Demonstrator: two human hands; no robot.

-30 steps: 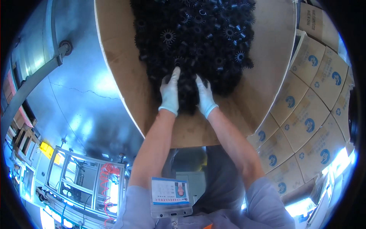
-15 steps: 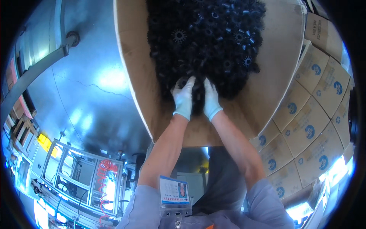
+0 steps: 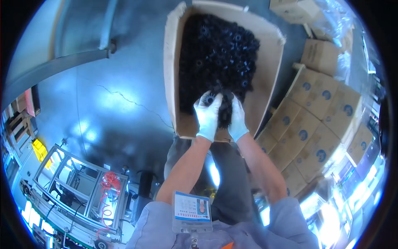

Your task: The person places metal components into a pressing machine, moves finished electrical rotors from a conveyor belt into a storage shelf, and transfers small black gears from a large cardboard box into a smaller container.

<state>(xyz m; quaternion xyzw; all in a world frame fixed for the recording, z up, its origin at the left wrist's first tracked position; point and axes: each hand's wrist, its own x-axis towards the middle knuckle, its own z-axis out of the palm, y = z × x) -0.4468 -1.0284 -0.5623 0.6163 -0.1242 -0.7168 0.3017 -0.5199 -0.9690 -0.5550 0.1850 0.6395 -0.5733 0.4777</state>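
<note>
A tall cardboard box (image 3: 265, 85) stands in front of me, holding a large heap of small black toothed parts (image 3: 219, 50) shaped like gears with short hubs. Both my hands wear white gloves and are over the box's near end. Between them they clasp a clump of the black toothed parts (image 3: 224, 110). My left hand (image 3: 208, 116) curls round its side of the clump, and one toothed ring shows between thumb and fingers. On the other side my right hand (image 3: 237, 118) presses in, its fingertips partly hidden by the dark parts.
Stacked cardboard cartons (image 3: 304, 128) with blue marks stand to the right. At lower left is a metal-framed cart (image 3: 78, 182) with a coiled red hose (image 3: 110, 182). A grey rail (image 3: 54, 66) crosses the upper left, and a yellow bin (image 3: 40, 151) sits at far left.
My hands have come up out of the heap with a clump of black parts between them. The box now looks smaller and farther off, as my view has pulled back.
</note>
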